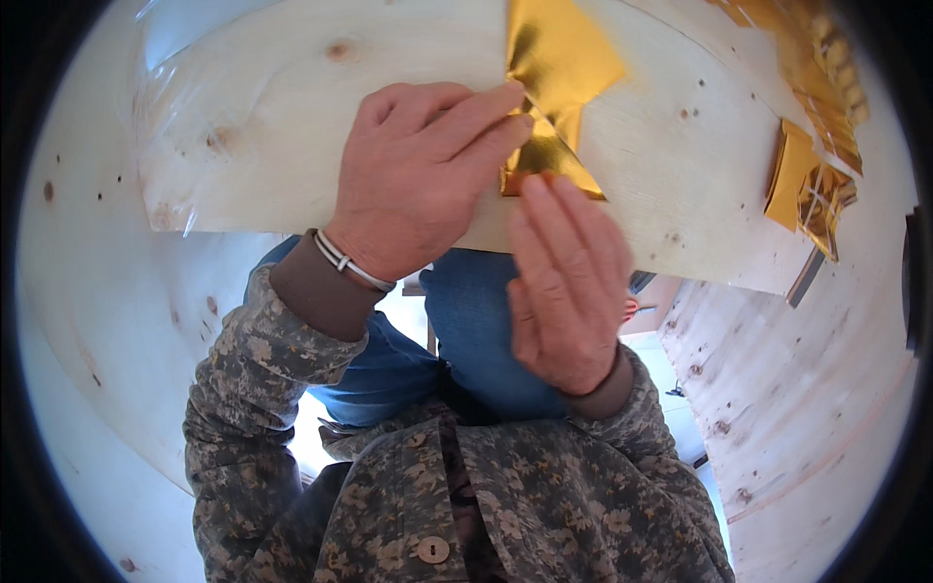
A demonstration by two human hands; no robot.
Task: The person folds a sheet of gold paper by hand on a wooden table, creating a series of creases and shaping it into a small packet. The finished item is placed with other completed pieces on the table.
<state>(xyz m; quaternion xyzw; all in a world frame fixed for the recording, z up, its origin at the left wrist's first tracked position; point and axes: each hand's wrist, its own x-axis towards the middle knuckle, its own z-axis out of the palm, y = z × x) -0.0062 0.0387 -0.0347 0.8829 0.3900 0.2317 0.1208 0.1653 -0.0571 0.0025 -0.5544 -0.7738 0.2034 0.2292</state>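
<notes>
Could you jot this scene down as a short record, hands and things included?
Material: shiny gold sheet, creased and partly folded
Surface: pale wooden board with knots
Left hand: fingertips on the sheet's left side
Right hand: fingertips at the sheet's lower edge
Off to the right: smaller folded gold piece
Clothing: camouflage jacket, blue jeans
On left wrist: pale band

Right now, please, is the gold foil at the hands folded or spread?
Folded: the foil shows a diagonal crease and a triangular flap.

Workshop, seemingly: bare knotty plywood worktop (pixel 243 180), raw wooden boards (pixel 777 398) alongside, gold foil (pixel 564 58) on top
</notes>
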